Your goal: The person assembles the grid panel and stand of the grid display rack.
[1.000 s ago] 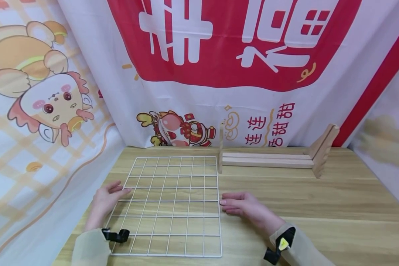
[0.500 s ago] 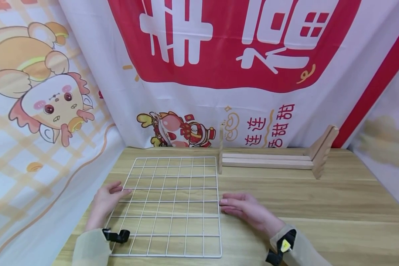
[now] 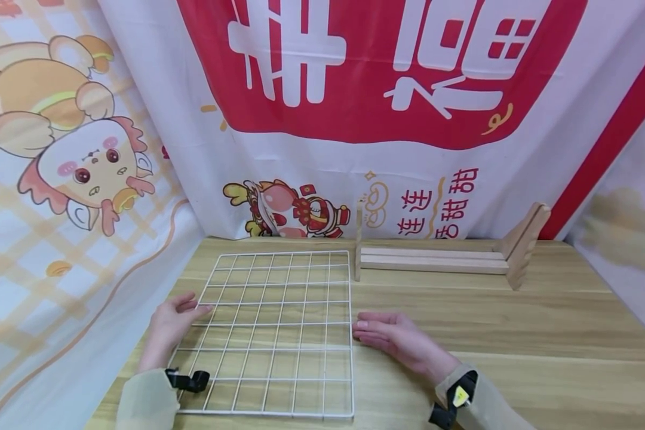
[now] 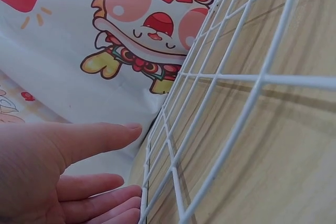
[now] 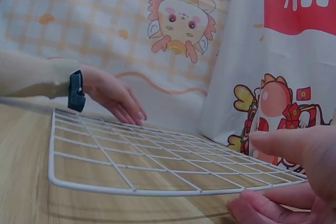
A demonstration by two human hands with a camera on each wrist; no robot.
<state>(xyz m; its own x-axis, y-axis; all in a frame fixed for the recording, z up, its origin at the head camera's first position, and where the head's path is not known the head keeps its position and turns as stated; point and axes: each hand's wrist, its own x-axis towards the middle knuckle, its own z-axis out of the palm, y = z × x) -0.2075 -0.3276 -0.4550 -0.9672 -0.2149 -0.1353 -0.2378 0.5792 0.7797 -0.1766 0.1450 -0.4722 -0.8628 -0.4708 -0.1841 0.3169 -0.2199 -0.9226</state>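
Note:
A white wire grid panel (image 3: 303, 323) lies over the left half of the wooden table, between my two hands. My left hand (image 3: 171, 327) is at its left edge; in the left wrist view the fingertips (image 4: 134, 203) meet the edge wire, and the thumb stands apart above. At the right edge is my right hand (image 3: 395, 339), thumb extended above the wire. The right wrist view has its lower fingers (image 5: 252, 205) just under the near rim, where the grid (image 5: 136, 193) sits a little above the tabletop, with a shadow beneath it.
A wooden rack (image 3: 432, 261) with two upright ends and a long crossbar stands at the back right of the table (image 3: 494, 322). Printed cloths hang behind (image 3: 279, 155) and along the left side (image 3: 59, 286). Dark camera mounts are strapped to both wrists.
The panel's right edge has shifted slightly left and come up a little at the front. My right hand has moved slightly left with it; the left hand stays in place.

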